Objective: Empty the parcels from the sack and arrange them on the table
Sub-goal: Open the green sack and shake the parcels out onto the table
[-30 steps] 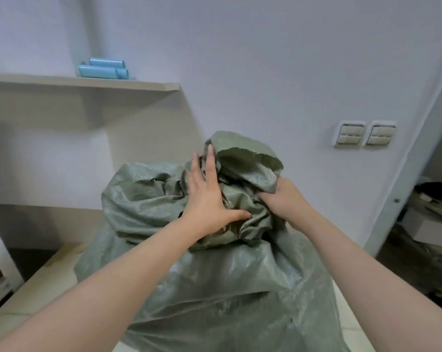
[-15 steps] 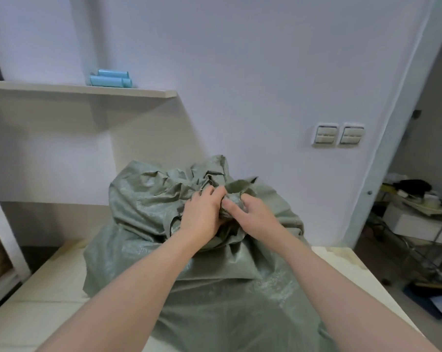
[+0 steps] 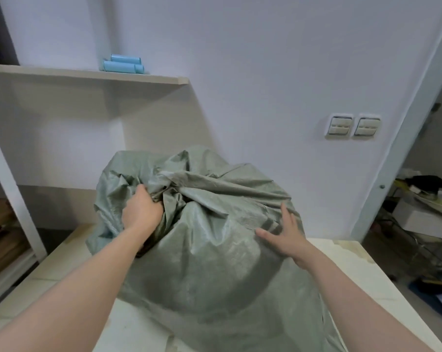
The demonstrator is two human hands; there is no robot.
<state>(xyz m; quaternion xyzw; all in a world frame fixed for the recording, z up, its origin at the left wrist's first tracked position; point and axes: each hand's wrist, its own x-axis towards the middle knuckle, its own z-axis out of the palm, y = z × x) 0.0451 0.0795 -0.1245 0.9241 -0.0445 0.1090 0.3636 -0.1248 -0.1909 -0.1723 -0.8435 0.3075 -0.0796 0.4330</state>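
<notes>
A big grey-green woven sack (image 3: pixel 209 255) stands bulging on the pale table (image 3: pixel 346 280), its top bunched and crumpled. My left hand (image 3: pixel 141 212) is closed on a fold of the sack's gathered mouth at the upper left. My right hand (image 3: pixel 283 237) lies flat with fingers spread on the sack's right flank, pressing the fabric. No parcels show; whatever is inside is hidden by the sack.
A white wall stands right behind the sack, with a shelf (image 3: pixel 88 74) holding light-blue rolls (image 3: pixel 123 64) above left. Two wall switches (image 3: pixel 353 126) are at right. A doorway at far right opens onto a cluttered rack (image 3: pixel 423 212). Open shelving stands at left.
My hands have parted: the right one let go of the bunched top and moved down onto the sack's right side. The left shifted to the left and still grips the top. The sack's top has sunk lower.
</notes>
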